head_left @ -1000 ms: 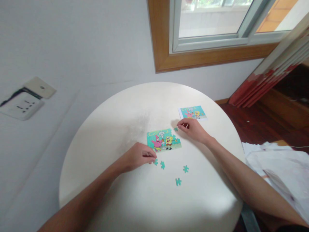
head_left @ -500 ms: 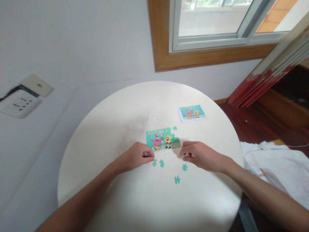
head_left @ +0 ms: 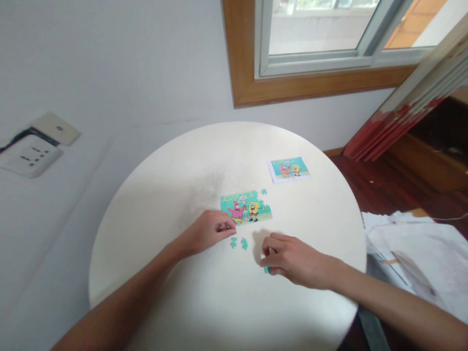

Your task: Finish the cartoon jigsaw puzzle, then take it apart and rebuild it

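A partly joined jigsaw puzzle (head_left: 244, 207) with cartoon characters lies on the round white table (head_left: 204, 302); its upper right is uneven. My left hand (head_left: 214, 230) is at its lower left corner, fingers curled closed, fingertips overlapping the bottom edge. Two loose teal puzzle pieces, a left one (head_left: 233, 242) and a right one (head_left: 244, 243), lie just below that hand. My right hand (head_left: 292, 258) is lower right of the puzzle, fingers bent down onto a teal puzzle piece (head_left: 266, 269), mostly covered by them. Another loose piece (head_left: 263, 191) touches or nearly touches the puzzle's upper right.
A picture card (head_left: 288, 169) with the same cartoon scene lies at the table's back right. Behind stand a wall with a socket (head_left: 31, 156) and a wood-framed window (head_left: 241, 87). Papers (head_left: 420, 253) are piled right of the table, below a red-and-white curtain (head_left: 387, 126).
My right hand has moved from the puzzle's lower right corner down to a loose piece, and now hides another piece seen before. My left hand has shifted slightly up over the puzzle's edge.
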`<state>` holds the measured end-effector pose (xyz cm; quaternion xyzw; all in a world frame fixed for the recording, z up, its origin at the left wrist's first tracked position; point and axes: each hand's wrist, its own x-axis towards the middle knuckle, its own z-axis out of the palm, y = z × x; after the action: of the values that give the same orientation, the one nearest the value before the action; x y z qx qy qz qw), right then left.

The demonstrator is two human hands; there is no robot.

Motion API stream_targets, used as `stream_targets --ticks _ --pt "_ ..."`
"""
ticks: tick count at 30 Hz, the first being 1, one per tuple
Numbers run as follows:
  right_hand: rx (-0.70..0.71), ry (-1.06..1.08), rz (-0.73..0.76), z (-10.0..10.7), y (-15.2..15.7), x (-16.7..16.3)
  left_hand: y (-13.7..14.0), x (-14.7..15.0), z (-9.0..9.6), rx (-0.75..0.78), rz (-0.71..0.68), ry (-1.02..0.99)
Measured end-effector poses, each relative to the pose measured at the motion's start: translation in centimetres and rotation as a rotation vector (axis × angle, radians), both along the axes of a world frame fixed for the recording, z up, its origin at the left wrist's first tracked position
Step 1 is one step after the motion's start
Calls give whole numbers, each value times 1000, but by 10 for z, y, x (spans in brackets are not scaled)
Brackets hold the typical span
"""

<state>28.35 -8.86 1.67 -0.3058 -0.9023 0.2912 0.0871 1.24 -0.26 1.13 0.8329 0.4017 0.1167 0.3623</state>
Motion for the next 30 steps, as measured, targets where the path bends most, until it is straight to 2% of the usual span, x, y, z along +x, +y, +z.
stream_targets --ticks 8,12,15,18,20,24,27,30 --pt "70 -69 60 -8 6 -7 2 1 -1 146 23 -28" --pt "-33 30 32 -2 8 -4 4 3 -5 218 12 -101" --pt "-105 189 -160 3 29 4 6 5 -11 306 37 -134" --pt "-71 330 -478 1 72 14 9 5 -17 386 75 -121" --pt "-34 357 -580 -5 105 16 11 4 -21 429 86 -98" --pt "-70 313 -518 -20 148 11 13 0 -25 470 78 -41" --pt "-123 289 -488 -28 156 5 13 0 -26 463 70 -38" --pt "-116 263 -469 -31 154 3 12 0 -26 446 81 -62"
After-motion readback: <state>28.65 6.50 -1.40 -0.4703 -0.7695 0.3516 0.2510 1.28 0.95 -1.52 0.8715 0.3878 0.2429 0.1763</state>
